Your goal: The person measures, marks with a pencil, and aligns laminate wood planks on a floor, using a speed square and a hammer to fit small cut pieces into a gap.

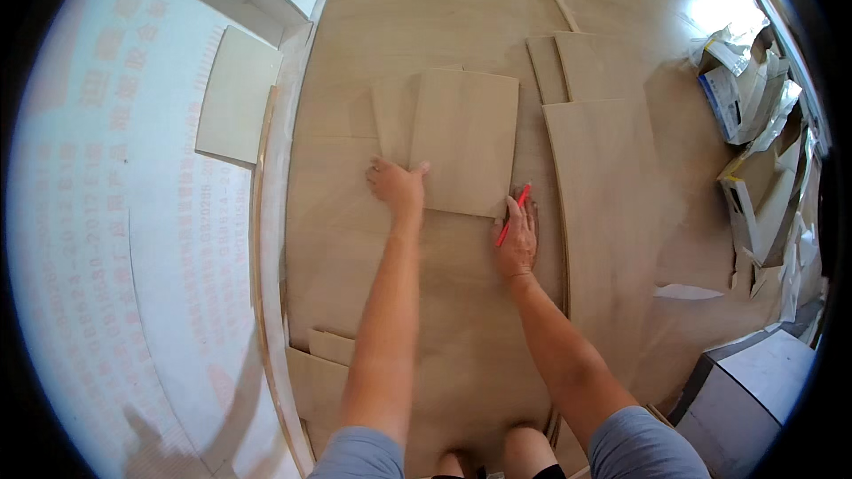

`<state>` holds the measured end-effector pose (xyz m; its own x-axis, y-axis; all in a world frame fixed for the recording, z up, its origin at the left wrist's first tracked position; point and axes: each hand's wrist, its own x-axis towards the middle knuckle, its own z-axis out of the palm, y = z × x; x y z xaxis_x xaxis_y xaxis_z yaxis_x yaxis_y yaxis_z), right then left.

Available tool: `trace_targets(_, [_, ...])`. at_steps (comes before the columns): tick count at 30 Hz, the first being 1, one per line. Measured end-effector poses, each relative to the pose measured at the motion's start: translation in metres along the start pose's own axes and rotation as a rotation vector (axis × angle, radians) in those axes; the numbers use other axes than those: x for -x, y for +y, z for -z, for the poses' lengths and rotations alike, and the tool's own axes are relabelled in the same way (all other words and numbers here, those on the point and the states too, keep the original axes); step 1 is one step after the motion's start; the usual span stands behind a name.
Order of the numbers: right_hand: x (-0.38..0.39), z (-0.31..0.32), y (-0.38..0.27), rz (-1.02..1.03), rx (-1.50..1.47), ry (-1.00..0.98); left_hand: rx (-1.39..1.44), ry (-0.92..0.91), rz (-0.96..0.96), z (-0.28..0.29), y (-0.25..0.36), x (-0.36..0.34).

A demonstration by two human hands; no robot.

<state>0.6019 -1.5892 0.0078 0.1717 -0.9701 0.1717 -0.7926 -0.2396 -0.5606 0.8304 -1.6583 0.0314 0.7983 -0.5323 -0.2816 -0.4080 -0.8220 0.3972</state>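
Front board [466, 142] laid over second board [395, 111], no marking discernible; left hand [397, 186] at its near-left corner, thumb and fingers spread; right hand [517, 235], near-right corner, red pencil [524, 194] between fingers; larger boards [603, 204] rightward, untouched.

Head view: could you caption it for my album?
Left hand and right hand at a tan board, the right holding a red pen or pencil, a longer board alongside.

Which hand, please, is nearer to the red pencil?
Right: the right hand holds the red pencil; the left hand is away to its left, at the small top board's lower left corner.
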Motion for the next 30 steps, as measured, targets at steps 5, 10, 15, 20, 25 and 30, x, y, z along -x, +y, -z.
trace_targets(5, [-0.006,0.008,0.005,0.031,0.032,-0.030,0.433,-0.329,-0.031,0.011,-0.013,-0.009])
trace_targets(10, [0.000,-0.001,-0.003,0.013,-0.097,0.014,0.813,-0.337,-0.042,0.000,-0.047,-0.022])
trace_targets(15, [0.006,-0.001,0.013,0.158,-0.129,0.083,0.758,-0.286,-0.143,0.062,-0.071,0.039])
trace_targets(20, [0.005,0.011,0.021,0.032,-0.094,-0.016,1.048,-0.401,-0.089,0.176,-0.184,0.088])
trace_targets(25, [-0.006,0.014,0.018,0.066,0.004,-0.059,0.822,-0.369,-0.004,0.289,-0.356,0.159])
trace_targets(30, [0.048,0.012,-0.010,0.107,-0.032,-0.147,0.707,-0.426,0.102,0.322,-0.515,0.220])
